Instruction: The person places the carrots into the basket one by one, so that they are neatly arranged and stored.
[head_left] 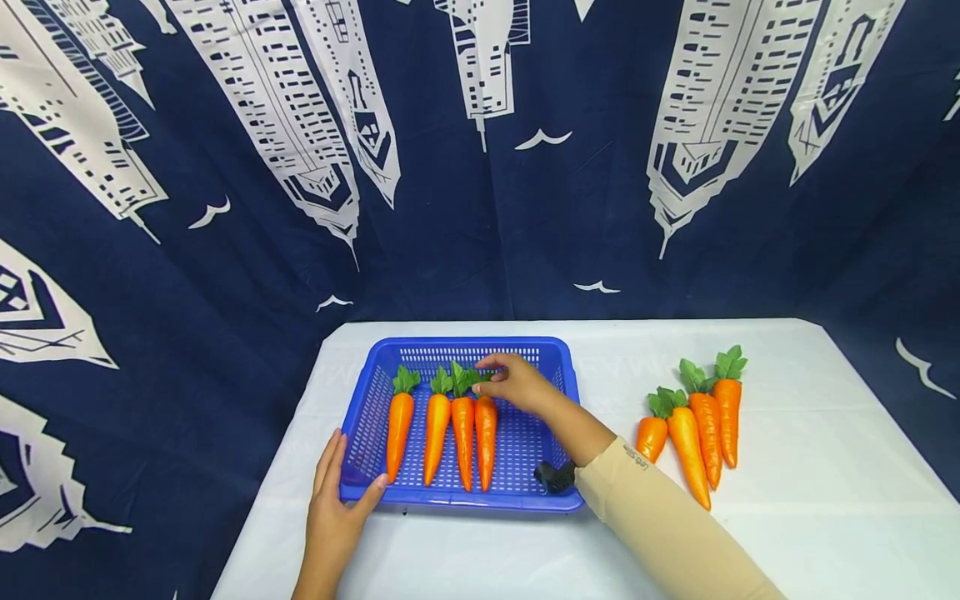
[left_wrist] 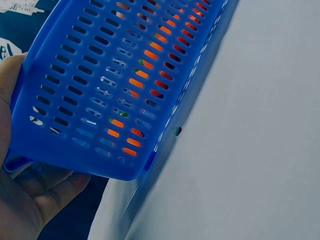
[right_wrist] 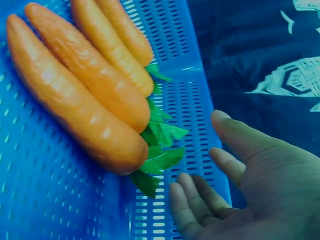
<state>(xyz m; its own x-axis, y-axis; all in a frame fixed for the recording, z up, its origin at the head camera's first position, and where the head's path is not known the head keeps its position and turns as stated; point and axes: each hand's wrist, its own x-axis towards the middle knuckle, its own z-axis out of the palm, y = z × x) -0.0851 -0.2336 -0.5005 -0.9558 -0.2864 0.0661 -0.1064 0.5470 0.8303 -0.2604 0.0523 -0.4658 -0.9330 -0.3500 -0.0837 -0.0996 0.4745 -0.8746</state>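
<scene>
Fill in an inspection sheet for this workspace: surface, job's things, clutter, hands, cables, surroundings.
Surface: white cloth-covered table.
Job's things: blue rectangular perforated plastic basket holding four orange tapered carrots with green leaves; four more leafy orange carrots lie on the table, right of the basket.
Clutter: small dark speck on the cloth beside the basket; black object by the beige sleeve, unclear what.
Hands: left hand holds the basket's near left corner; right hand is over the basket by the rightmost carrot's leaves, fingers loose, holding nothing.
Cables: nothing seen.
Surroundings: navy fabric backdrop printed with white buildings and birds.
</scene>
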